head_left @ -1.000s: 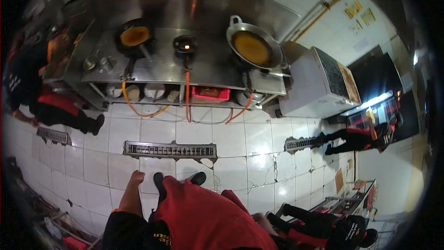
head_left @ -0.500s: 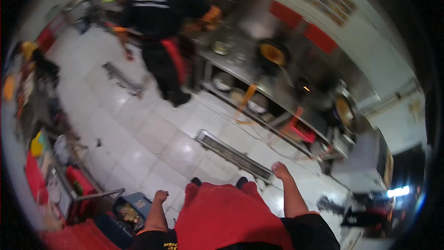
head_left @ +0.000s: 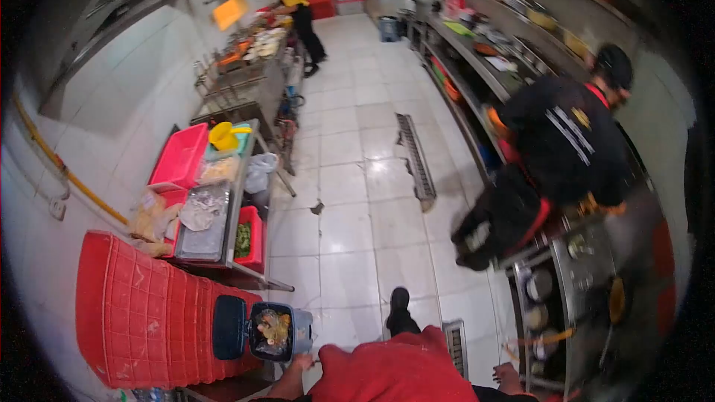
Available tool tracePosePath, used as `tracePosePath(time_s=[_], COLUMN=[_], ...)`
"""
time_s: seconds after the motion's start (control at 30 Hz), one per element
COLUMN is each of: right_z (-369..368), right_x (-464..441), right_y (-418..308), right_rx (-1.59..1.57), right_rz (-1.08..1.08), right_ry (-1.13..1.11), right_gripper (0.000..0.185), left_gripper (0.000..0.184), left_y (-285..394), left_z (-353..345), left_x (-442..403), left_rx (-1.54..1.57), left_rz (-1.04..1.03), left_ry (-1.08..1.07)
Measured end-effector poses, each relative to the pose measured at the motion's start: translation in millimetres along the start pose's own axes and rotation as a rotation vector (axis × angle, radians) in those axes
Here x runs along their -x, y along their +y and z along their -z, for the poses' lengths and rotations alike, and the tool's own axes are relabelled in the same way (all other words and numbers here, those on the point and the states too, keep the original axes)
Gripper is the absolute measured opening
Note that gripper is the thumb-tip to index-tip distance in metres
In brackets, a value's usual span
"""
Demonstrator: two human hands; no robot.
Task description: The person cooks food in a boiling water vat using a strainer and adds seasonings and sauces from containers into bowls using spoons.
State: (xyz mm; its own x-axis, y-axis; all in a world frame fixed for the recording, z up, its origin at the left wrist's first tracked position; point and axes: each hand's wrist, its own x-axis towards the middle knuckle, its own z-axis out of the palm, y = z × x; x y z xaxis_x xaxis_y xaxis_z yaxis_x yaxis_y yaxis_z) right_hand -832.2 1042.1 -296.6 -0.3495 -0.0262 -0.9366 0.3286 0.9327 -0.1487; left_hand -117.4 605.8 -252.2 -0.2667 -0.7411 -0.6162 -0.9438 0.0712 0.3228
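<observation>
My left hand (head_left: 302, 362) hangs low beside the grey-blue bin (head_left: 302, 331), its fingers curled in with nothing visible in them. The bin's dark lid (head_left: 229, 327) is tipped back, and food scraps and plastic (head_left: 272, 330) lie inside. My right hand (head_left: 508, 377) hangs at the lower right, near the steel stove counter (head_left: 577, 313). Nothing shows in that hand; blur and its small size hide how the fingers are held. A red apron (head_left: 387, 372) covers my front, and one dark shoe (head_left: 400, 299) points forward.
Stacked red crates (head_left: 149, 313) stand at the left, below a steel table (head_left: 246, 171) with trays. A person in black (head_left: 570, 141) leans over the right counter. Farther off, a person in yellow (head_left: 294, 0) works at the left counter. A drain grate (head_left: 415, 156) runs along the tiled floor (head_left: 342, 201).
My view has swung left, from the stove counter to the aisle. The person in black now appears at the right. Both my hands sit lower in view, the left one closer to the bin.
</observation>
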Motion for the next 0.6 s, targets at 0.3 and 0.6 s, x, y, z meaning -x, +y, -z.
tracePosePath(time_s=[0.3, 0.6], right_z=[-181.5, -384.2], right_x=[-47.2, 174.6], right_y=[-545.2, -1003.6], right_rx=[1.275, 0.924], right_rz=[0.623, 1.509], right_ry=[0.050, 0.040], right_gripper=[0.034, 0.033], left_gripper=[0.034, 0.025], left_y=[63.1, 84.8], left_z=[134.7, 211.0], left_x=[-30.5, -236.7], left_rx=[0.972, 0.512], left_rz=[0.377, 0.687], left_ry=[0.054, 0.759])
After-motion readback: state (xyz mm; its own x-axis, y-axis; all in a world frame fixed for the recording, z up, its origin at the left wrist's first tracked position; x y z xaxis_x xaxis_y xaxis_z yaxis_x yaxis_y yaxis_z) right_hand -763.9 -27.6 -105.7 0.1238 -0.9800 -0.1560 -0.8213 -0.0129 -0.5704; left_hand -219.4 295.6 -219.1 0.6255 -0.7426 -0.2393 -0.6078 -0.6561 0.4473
